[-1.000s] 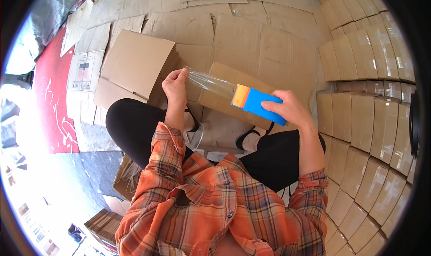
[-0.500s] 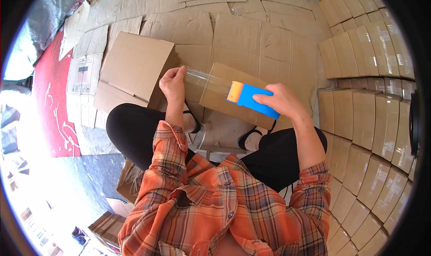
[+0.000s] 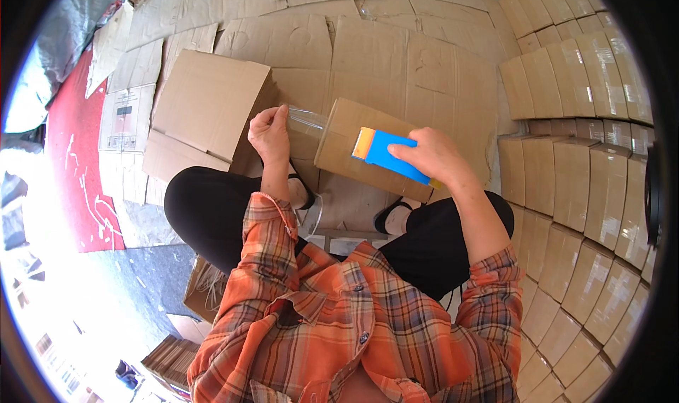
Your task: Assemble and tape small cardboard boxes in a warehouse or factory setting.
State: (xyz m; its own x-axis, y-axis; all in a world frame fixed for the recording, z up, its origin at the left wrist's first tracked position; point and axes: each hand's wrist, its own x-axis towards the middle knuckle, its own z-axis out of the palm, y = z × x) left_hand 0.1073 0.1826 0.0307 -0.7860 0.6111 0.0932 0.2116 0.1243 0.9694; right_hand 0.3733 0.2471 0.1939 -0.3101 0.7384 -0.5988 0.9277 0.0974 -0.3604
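Note:
My right hand is closed round a blue and orange tape dispenser, held over a cardboard box that lies between my feet. A strip of clear packing tape stretches leftward past the box's left edge to my left hand. The thumb and forefinger of that hand pinch the tape's free end; its other fingers are curled in. The dispenser hides part of the box's top.
A stack of flat cardboard stands beyond my left knee. Taped cartons are piled high along the right. Flattened cardboard covers the floor ahead. At lower left sits an open carton with stringy scraps.
The tape dispenser and my right hand have shifted slightly left over the box. My left hand keeps its pinch on the tape and has barely moved.

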